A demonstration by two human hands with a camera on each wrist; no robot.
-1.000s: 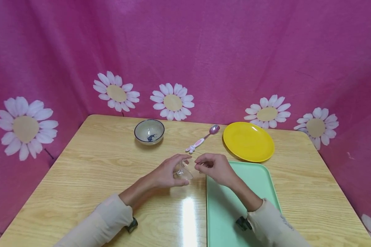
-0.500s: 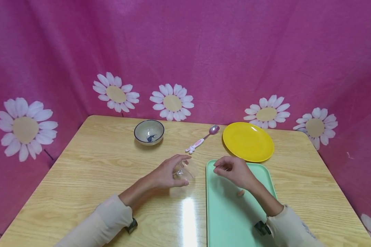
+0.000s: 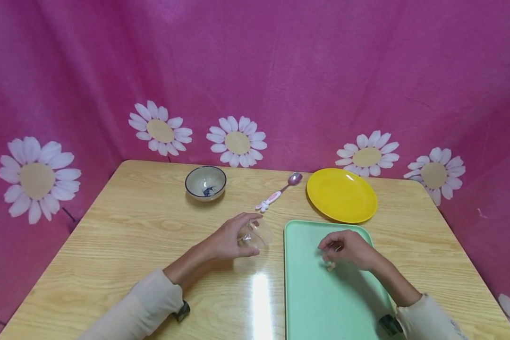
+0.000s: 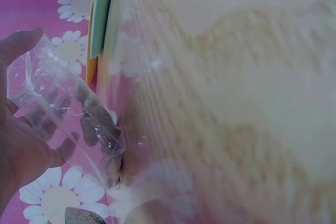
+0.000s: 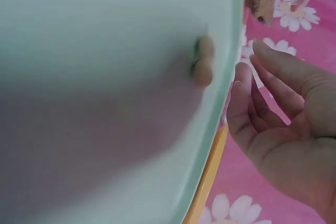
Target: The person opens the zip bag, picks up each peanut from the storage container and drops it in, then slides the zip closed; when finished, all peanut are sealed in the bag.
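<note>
My left hand grips a clear plastic bag over the wood table, left of the green tray. In the left wrist view, several peanuts lie in the bag's lower end, and the thumb and fingers curve around its upper part. A single peanut lies on the tray. Just above it, my right hand hovers with loosely bent fingers; no object shows between its thumb and fingertips in the right wrist view.
At the back of the table stands a bowl with a dark blue rim. A spoon with a rabbit handle lies between it and a yellow plate, which sits behind the tray. A pink flowered curtain encloses the table.
My right hand has moved from beside the bag to the right, over the tray, and its fingers have loosened. The peanut on the tray has come into view. My left hand stays put.
</note>
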